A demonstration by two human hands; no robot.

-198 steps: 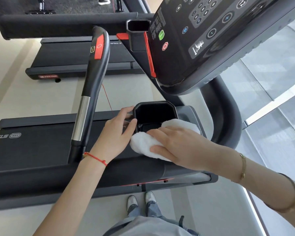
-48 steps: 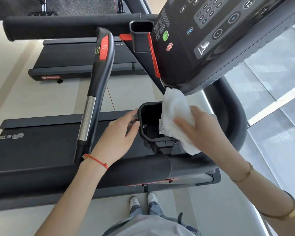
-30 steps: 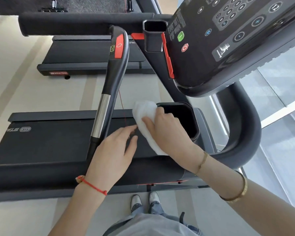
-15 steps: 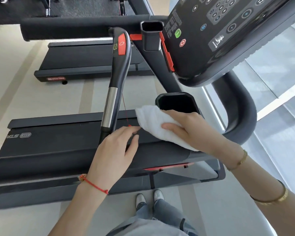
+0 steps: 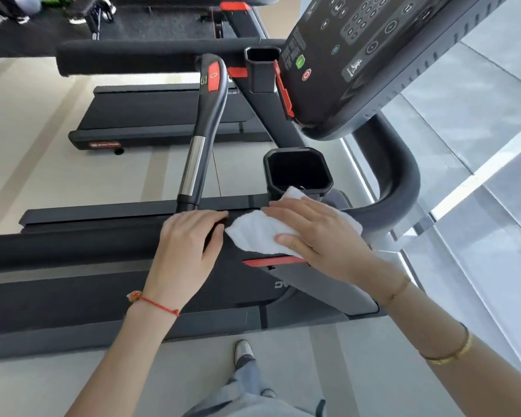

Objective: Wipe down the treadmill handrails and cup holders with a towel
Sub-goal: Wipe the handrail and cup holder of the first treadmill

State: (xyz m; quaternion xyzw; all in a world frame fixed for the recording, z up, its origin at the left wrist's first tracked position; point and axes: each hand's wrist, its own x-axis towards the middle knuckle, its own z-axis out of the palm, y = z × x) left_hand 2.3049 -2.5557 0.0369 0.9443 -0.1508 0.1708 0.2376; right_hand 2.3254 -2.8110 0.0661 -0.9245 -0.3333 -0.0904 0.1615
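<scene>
A white towel (image 5: 254, 233) lies on the black padded handrail (image 5: 73, 251), just below the near cup holder (image 5: 298, 171). My right hand (image 5: 316, 233) presses flat on the towel with straight fingers. My left hand (image 5: 190, 245) rests on the handrail right beside the towel's left edge, fingers draped over the rail. A second, smaller cup holder (image 5: 262, 69) sits higher up by the console. An upright grip bar (image 5: 203, 130) with a chrome section and a red button rises from the rail left of the near cup holder.
The black console (image 5: 373, 55) with buttons overhangs at the upper right. A curved black frame tube (image 5: 400, 182) runs behind my right hand. A neighbouring treadmill (image 5: 163, 115) stands on the pale floor beyond. My shoe (image 5: 244, 352) shows below the rail.
The towel and my right hand slid down from the cup holder's rim onto the handrail. My left hand stayed on the rail beside it. The view shifted slightly.
</scene>
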